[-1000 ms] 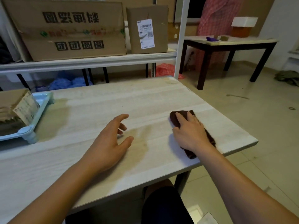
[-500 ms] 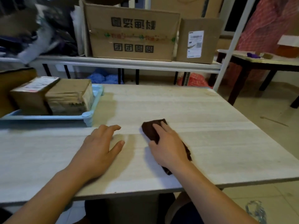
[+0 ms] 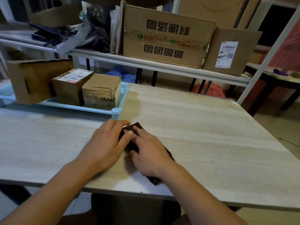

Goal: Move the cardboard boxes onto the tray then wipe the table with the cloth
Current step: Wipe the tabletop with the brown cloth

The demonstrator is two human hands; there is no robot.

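Your right hand (image 3: 149, 151) lies flat on the dark brown cloth (image 3: 168, 154), fingers spread and palm pressing it down onto the table (image 3: 211, 135); nothing is pinched. Your left hand (image 3: 107, 143) rests just beside it, palm down, fingers loosely together, with its thumb and fingertips lying over the cloth's left edge and touching your right fingers. The cloth shows at the far corner in front of your fingertips and again at the near corner below your right wrist, close to the table's front edge.

Beyond your hands, at the table's far left, the light blue tray (image 3: 90, 108) stands with its near right corner post just ahead of your left fingers. Three cardboard boxes sit on it side by side: a taped box (image 3: 100, 90) at the right, a labelled box (image 3: 69, 88) touching it in the middle, and a larger open box (image 3: 35, 78) at the left. Behind the table, a white shelf (image 3: 162, 65) carries two bigger cartons.
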